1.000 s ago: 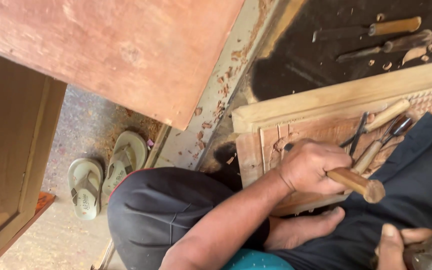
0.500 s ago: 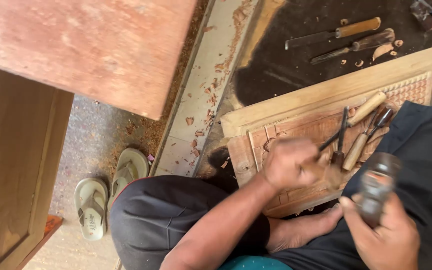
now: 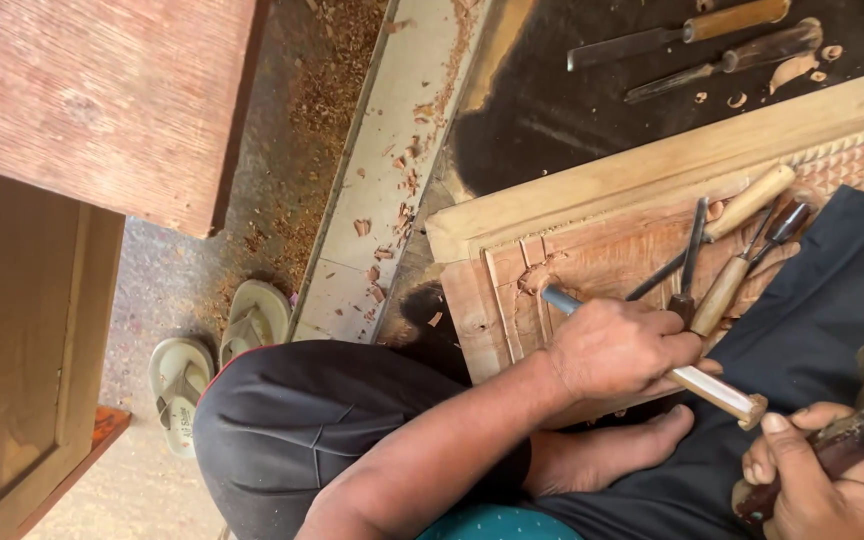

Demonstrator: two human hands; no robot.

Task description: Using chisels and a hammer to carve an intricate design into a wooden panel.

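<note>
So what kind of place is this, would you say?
Most likely a woodcarving workshop, worked at floor level. A carved wooden panel lies under the left hand, which grips a chisel; more chisels lie nearby, and wood shavings litter the floor.

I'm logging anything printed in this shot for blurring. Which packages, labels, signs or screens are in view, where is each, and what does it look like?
No packages, signs or screens show.
Sandal marking: a small dark printed mark on the footbed of the pale sandal, lower left on the floor, beside its pair; too small to make out.
</note>
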